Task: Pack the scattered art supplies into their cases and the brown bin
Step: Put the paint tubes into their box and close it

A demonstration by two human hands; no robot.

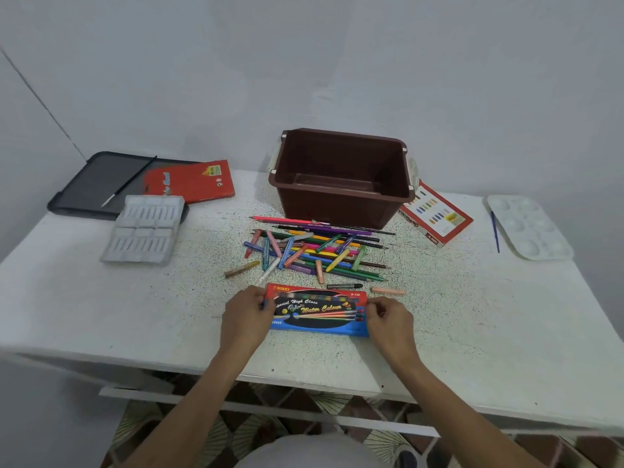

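both hands grasp the watercolour box point(317, 310) flat on the table point(101, 298), left hand point(244, 315) pinching its left end, right hand point(390, 319) its right end, loose pencil pile point(314, 253) just beyond, brown bin point(341, 177) farther back.

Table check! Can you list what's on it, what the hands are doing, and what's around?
Surface: white speckled table.
Job's things: brown bin at the back, looks empty; pile of pencils and crayons before it; water colour box nearest; red pencil box, grey tray, pastel box at the sides.
Clutter: palette and blue brush, far right.
Hands: left hand and right hand each hold one end of the water colour box.
Cables: nothing seen.
Surroundings: white wall behind; patterned floor below.
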